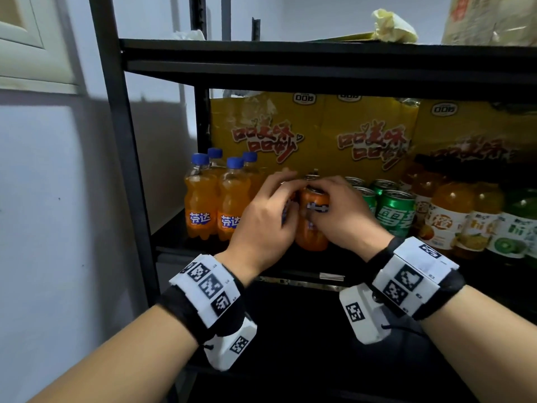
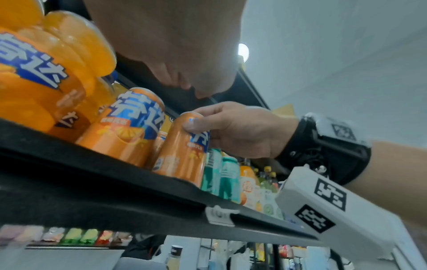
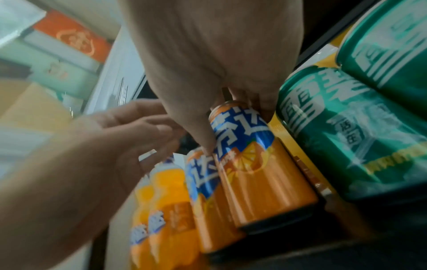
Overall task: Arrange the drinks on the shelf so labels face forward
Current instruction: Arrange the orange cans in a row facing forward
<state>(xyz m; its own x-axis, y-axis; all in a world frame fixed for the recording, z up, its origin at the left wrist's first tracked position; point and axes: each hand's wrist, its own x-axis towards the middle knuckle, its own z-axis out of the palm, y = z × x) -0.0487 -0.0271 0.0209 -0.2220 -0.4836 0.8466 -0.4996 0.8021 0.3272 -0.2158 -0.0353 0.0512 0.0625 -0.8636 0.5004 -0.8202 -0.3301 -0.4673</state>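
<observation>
- The right hand (image 1: 345, 216) is curling its grip around the top of an orange can (image 1: 312, 228) standing upright at the front edge of the black shelf (image 1: 290, 254), thumb on the near face and fingers over the rim.
- In the right wrist view, that orange can (image 3: 261, 164) is showing its blue-and-white label toward the camera.
- The left hand (image 1: 261, 225) is sitting at nine o'clock of that can, its fingers bent toward a second orange can (image 2: 129, 127); the head view is hiding the contact, so I cannot tell whether this grip is closing on anything.
- Orange soda bottles (image 1: 215, 199) with blue caps are standing at nine o'clock of the hands, labels facing out.
- Green cans (image 1: 392, 210) are standing just beside the held can at three o'clock, and juice bottles (image 1: 453, 216) are lining up farther toward three o'clock.
- Yellow cartons (image 1: 313, 132) are filling the back of the shelf at twelve o'clock.
</observation>
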